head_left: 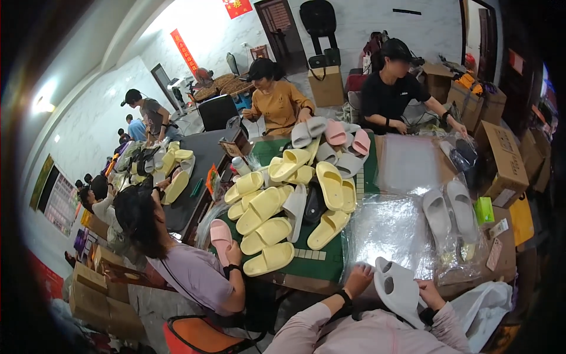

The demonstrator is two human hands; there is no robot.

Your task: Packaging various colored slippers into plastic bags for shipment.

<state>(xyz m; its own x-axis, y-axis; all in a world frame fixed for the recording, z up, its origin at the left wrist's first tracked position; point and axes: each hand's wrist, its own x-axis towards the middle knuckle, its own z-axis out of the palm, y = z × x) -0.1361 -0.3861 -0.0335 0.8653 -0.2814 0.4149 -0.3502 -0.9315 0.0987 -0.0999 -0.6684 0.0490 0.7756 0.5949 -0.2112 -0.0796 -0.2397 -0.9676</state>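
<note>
My right hand [429, 293] grips a grey foam slide sandal [398, 287], held sole-up close to my chest at the table's near edge. My left hand [359, 277] rests with its fingers on the toe end of the same sandal, next to a stack of clear plastic bags [386, 227]. A grey pair of slides inside a clear bag [453, 217] lies just to the right of the stack. A big heap of yellow slides [277, 209] covers the green mat [312, 266] to the left.
Grey and pink slides [336, 138] lie at the far side, where two seated people face me. A person on my left holds a pink slide [221, 235]. Cardboard boxes [506, 159] crowd the right edge; a white bag [483, 307] sits by my right elbow.
</note>
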